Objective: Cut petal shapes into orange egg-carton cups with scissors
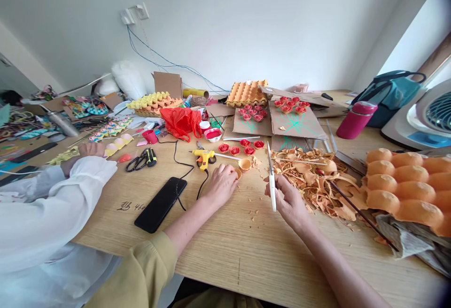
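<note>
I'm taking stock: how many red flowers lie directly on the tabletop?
5: two red flowers right of the glue gun, three farther right, in front of the cardboard. None seems hidden.

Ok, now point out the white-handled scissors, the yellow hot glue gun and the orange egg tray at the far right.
White-handled scissors (271, 179): head view, on the upper part of the handle.
Yellow hot glue gun (203, 158): head view, on the body.
Orange egg tray (412, 189): head view, on a middle cup.
</note>
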{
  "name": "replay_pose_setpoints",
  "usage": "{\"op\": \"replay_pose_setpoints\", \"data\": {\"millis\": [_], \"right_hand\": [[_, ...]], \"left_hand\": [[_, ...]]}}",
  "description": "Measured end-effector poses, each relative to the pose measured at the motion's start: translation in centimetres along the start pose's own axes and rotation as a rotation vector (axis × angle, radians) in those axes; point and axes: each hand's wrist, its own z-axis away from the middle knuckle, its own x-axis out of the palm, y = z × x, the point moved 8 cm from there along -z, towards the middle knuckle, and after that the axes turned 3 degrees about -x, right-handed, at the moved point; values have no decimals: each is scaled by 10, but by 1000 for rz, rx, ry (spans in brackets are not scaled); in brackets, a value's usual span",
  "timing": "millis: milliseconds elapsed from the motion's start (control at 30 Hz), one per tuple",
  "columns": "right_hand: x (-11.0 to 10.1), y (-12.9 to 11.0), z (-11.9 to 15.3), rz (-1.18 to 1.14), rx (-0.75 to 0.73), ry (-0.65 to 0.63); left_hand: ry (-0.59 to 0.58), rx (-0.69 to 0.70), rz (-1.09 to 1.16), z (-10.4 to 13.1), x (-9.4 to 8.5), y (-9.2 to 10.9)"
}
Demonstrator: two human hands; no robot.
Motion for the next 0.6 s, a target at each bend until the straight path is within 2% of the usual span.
{"op": "replay_pose_setpoints", "data": {"millis": [100,233,433,600], "right_hand": [[1,1,0,31,2,-5],[3,7,0,91,15,-22],[1,20,1,208,-19,-30],[1,20,3,261,-36,-41]], "left_hand": [[55,6,128,-1,-9,1],[133,-39,589,5,-13,6],[152,-251,1302,11,13,10],[67,-366,1545,16,26,5]]}}
